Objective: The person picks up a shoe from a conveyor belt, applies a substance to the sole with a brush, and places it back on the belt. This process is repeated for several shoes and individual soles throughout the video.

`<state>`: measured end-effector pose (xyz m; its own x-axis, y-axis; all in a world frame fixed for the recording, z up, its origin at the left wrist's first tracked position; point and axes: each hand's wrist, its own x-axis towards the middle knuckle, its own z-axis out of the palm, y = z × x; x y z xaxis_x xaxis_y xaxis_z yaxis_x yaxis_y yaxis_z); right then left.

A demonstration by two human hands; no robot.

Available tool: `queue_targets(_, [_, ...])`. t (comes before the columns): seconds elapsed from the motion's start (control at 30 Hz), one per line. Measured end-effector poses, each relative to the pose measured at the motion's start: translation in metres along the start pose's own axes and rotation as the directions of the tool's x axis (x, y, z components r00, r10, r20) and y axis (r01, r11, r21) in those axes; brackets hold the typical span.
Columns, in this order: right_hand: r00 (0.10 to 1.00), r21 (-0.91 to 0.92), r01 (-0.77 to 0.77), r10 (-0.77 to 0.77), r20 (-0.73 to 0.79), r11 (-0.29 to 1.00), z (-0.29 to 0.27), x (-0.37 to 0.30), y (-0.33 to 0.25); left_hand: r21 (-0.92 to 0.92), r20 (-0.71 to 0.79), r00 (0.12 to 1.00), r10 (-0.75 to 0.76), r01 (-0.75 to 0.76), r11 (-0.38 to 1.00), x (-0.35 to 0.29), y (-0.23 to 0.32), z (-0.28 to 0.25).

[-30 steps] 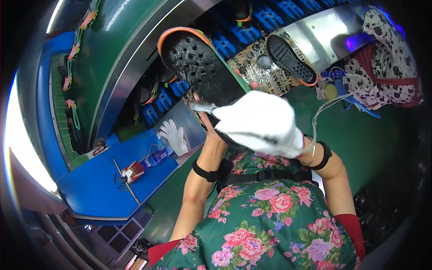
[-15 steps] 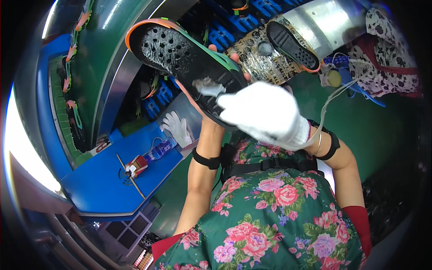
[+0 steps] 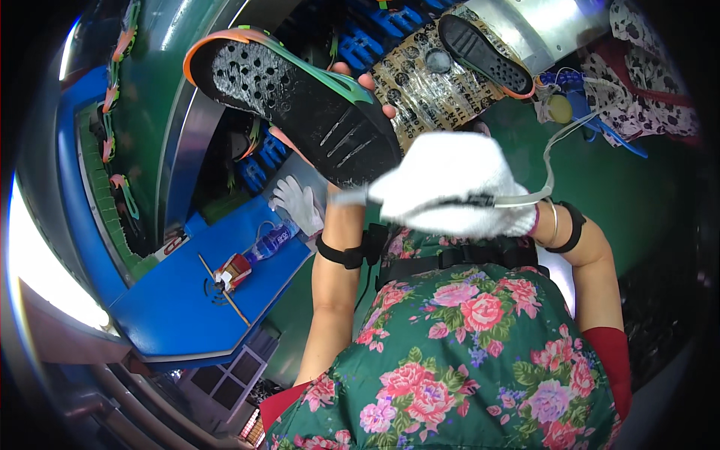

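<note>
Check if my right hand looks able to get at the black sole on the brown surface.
Probably yes, at least for a touch: nothing visible blocks the space between the right hand and that black sole. Grasping looks harder, since the hand holds a brush-like tool.

Shoe sole (image 3: 300,112): black face toward the camera, orange edging at the perforated end, green along the far side; perforated end has a glossy wet film, plus thin shiny streaks on the ribs nearer the other end. Sits diagonal in the left hand (image 3: 366,81), perforated end upper left. Brush (image 3: 349,196): pale tip, motion-blurred, at sole's near end, contact unclear.
</note>
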<state>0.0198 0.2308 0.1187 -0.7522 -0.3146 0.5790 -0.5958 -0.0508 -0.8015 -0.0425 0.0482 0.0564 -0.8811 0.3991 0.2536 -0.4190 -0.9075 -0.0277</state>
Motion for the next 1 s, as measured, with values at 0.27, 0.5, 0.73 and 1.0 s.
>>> queue_targets(0.27, [0.976, 0.318, -0.209, 0.175, 0.132, 0.925, 0.001, -0.006, -0.001, 0.099, -0.29, 0.952, -0.094, 0.128, 0.987, -0.011, 0.019, 0.001])
queue_targets(0.5, [0.936, -0.197, 0.143, -0.069, 0.345, 0.97, 0.003, -0.019, 0.002, 0.276, -0.301, 0.92, -0.251, 0.336, 0.9, -0.001, 0.029, 0.008])
queue_targets(0.73, [0.988, -0.086, 0.011, 0.003, 0.156, 0.996, -0.003, 0.0, 0.013, 0.266, -0.335, 0.892, -0.303, 0.398, 0.878, -0.011, 0.03, 0.019])
queue_targets(1.0, [0.975, 0.143, -0.167, 0.141, 0.172, 0.976, -0.002, 0.0, -0.005, 0.181, -0.349, 0.857, -0.379, 0.458, 0.87, -0.009, 0.045, 0.006])
